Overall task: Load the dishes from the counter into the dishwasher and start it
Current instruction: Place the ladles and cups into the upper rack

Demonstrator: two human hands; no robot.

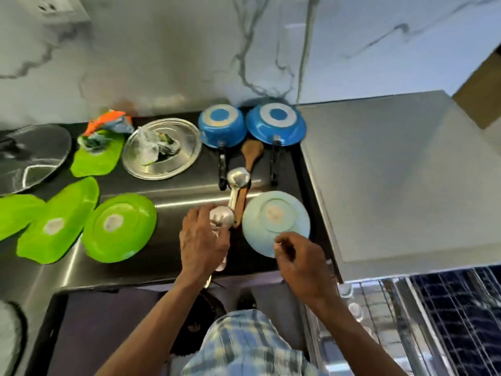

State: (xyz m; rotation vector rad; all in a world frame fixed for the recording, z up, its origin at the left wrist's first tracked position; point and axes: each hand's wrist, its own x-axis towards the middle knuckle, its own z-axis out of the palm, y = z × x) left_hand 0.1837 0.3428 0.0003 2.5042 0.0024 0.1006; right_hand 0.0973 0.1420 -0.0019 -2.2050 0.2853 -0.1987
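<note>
Resting spread-fingered on a steel ladle near the counter's front edge, left hand. Right hand has its fingers curled at the near rim of the pale blue plate; cannot tell if it pinches it. The plate lies upside down, round, with a worn patch at the base. Behind it are a second ladle, a wooden spatula and two upturned blue pans with black handles. To the left are green plates, a steel plate with scraps and a glass lid. Dark glossy counter, marble-veined wall, open dishwasher rack lower right.
</note>
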